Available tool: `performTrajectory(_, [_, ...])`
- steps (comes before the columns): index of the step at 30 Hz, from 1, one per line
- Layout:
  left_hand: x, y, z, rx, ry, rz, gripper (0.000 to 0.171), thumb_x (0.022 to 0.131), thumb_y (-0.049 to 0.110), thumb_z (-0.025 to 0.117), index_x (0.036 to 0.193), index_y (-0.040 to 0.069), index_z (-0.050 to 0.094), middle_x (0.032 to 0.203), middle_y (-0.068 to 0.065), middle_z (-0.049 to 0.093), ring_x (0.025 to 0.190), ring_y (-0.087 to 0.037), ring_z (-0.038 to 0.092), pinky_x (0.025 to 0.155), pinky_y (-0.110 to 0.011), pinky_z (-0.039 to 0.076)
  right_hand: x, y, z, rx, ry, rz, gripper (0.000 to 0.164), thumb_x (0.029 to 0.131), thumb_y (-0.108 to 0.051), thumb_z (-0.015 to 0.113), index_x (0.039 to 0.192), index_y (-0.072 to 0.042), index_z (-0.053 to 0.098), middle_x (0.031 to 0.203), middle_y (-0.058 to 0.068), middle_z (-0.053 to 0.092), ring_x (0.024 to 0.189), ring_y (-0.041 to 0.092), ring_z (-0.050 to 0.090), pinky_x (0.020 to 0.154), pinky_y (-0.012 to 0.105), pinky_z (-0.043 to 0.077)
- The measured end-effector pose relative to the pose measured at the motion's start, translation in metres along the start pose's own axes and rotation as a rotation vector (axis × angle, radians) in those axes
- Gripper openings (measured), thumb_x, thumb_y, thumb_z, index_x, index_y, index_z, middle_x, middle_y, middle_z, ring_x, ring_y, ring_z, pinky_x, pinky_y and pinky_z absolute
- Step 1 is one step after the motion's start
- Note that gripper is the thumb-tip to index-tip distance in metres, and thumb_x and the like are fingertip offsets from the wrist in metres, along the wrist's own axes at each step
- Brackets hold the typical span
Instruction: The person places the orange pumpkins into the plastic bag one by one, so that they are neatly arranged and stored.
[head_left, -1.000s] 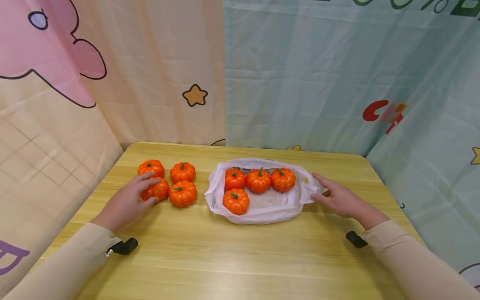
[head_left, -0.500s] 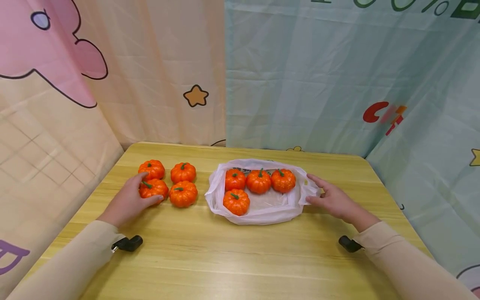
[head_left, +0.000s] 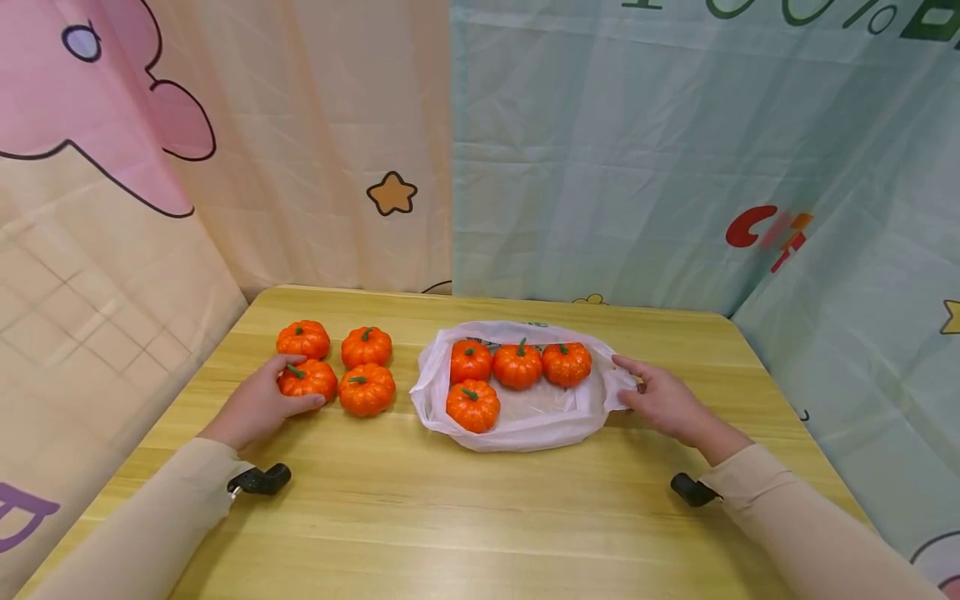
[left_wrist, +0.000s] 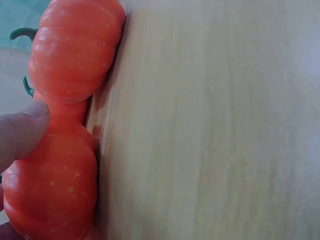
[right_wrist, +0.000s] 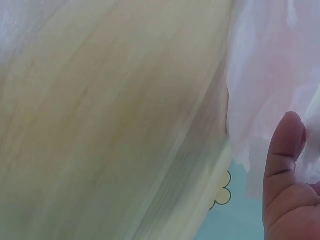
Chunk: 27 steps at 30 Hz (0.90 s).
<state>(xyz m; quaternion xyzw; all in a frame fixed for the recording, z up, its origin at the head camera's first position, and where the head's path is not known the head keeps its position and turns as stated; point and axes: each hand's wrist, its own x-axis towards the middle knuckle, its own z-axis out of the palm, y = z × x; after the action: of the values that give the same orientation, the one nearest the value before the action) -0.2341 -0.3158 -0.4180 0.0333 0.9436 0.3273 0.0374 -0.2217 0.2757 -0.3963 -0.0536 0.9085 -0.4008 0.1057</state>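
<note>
My left hand [head_left: 258,402] holds a small orange pumpkin [head_left: 311,381] with a green stem, thumb on the near side and fingers at the far left. The left wrist view shows the thumb pressed on that pumpkin [left_wrist: 52,180], its other fingers mostly hidden. Three more pumpkins stand close by, one behind [head_left: 303,340] and two to the right [head_left: 366,390]. At the right end of a white plastic bag [head_left: 517,439], my right hand [head_left: 671,406] grips the bag's handle. In the right wrist view the thumb [right_wrist: 285,165] lies against the thin white plastic.
Several pumpkins [head_left: 517,367] sit inside the opened bag, three along the back and one at the front left. Everything stands on a wooden table [head_left: 465,525]. Printed curtains [head_left: 585,167] hang right behind the table and at its sides.
My left hand has come down around the front left pumpkin, its fingers now against it. The right hand has shifted slightly left with the bag's handle, folding it inward.
</note>
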Motion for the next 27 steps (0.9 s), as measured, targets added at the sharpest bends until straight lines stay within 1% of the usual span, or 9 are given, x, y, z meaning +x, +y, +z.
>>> performTrajectory(3, [-0.0003,-0.0007,0.0014,-0.012,0.006,-0.002,0.093,0.088,0.054,0.081,0.155,0.004,0.039,0.151,-0.035,0.047,0.132,-0.051,0.049,0.111,-0.067,0.039,-0.0006,-0.0004,-0.0012,-0.021,0.008,0.002,0.074,0.103,-0.024,0.068,0.164,-0.003,0.032,0.149,0.032,0.053,0.082,0.024,0.060,0.064,0.025,0.052])
performTrajectory(6, [-0.0012,-0.0008,0.0027,-0.020,0.009,-0.004,0.092,0.089,0.052,0.081,0.154,0.003,0.039,0.151,-0.035,0.047,0.130,-0.051,0.050,0.110,-0.067,0.039,-0.0004,-0.0004,-0.0014,-0.048,0.022,-0.017,0.083,0.098,-0.033,0.075,0.163,-0.001,0.034,0.155,0.032,0.048,0.102,0.027,0.063,0.076,0.023,0.055])
performTrajectory(8, [-0.0022,-0.0001,0.0032,-0.023,0.010,-0.009,0.092,0.089,0.052,0.081,0.154,0.003,0.039,0.151,-0.036,0.047,0.130,-0.051,0.049,0.110,-0.067,0.039,-0.0004,-0.0005,-0.0013,-0.069,0.026,-0.037,0.087,0.096,-0.036,0.078,0.162,0.000,0.034,0.159,0.033,0.043,0.107,0.028,0.061,0.081,0.022,0.054])
performTrajectory(12, [-0.0036,0.0004,0.0027,-0.021,0.011,-0.019,0.093,0.090,0.052,0.080,0.156,0.004,0.037,0.152,-0.036,0.044,0.130,-0.052,0.048,0.109,-0.068,0.039,0.0009,-0.0014,-0.0003,-0.056,0.033,-0.034,0.085,0.097,-0.028,0.077,0.164,-0.002,0.032,0.155,0.032,0.047,0.091,0.025,0.058,0.070,0.022,0.052])
performTrajectory(15, [-0.0036,0.0005,0.0027,-0.023,0.011,-0.021,0.093,0.090,0.052,0.080,0.156,0.004,0.037,0.152,-0.036,0.043,0.130,-0.053,0.047,0.109,-0.069,0.038,0.0009,-0.0035,-0.0001,-0.039,0.049,-0.049,0.078,0.100,-0.017,0.070,0.165,-0.002,0.029,0.139,0.031,0.058,0.078,0.020,0.054,0.061,0.025,0.050])
performTrajectory(17, [-0.0034,0.0003,0.0027,-0.023,0.013,-0.018,0.093,0.090,0.053,0.080,0.156,0.003,0.037,0.152,-0.036,0.044,0.130,-0.052,0.048,0.109,-0.069,0.039,0.0008,-0.0052,0.0000,-0.034,0.074,-0.066,0.074,0.101,-0.012,0.066,0.165,-0.002,0.030,0.130,0.029,0.061,0.075,0.018,0.055,0.061,0.024,0.051])
performTrajectory(19, [-0.0027,0.0002,0.0030,-0.028,0.014,-0.016,0.093,0.090,0.052,0.080,0.156,0.003,0.037,0.151,-0.036,0.045,0.130,-0.052,0.048,0.109,-0.068,0.039,0.0010,-0.0068,0.0003,-0.025,0.095,-0.087,0.071,0.102,-0.012,0.064,0.164,0.000,0.031,0.128,0.029,0.061,0.078,0.018,0.058,0.064,0.023,0.054])
performTrajectory(23, [-0.0014,0.0000,0.0032,-0.036,0.013,-0.016,0.093,0.091,0.053,0.080,0.156,0.002,0.036,0.152,-0.035,0.044,0.131,-0.051,0.047,0.110,-0.068,0.038,0.0032,-0.0082,0.0025,-0.022,0.138,-0.089,0.074,0.101,-0.020,0.070,0.163,-0.001,0.034,0.149,0.031,0.052,0.091,0.023,0.061,0.068,0.021,0.054])
performTrajectory(27, [-0.0016,0.0006,0.0032,-0.036,0.015,-0.016,0.094,0.091,0.052,0.080,0.156,0.002,0.036,0.153,-0.035,0.044,0.131,-0.052,0.047,0.110,-0.069,0.037,0.0054,-0.0097,0.0039,-0.070,0.177,-0.065,0.074,0.100,-0.021,0.072,0.162,-0.001,0.037,0.158,0.033,0.043,0.105,0.032,0.061,0.070,0.018,0.053])
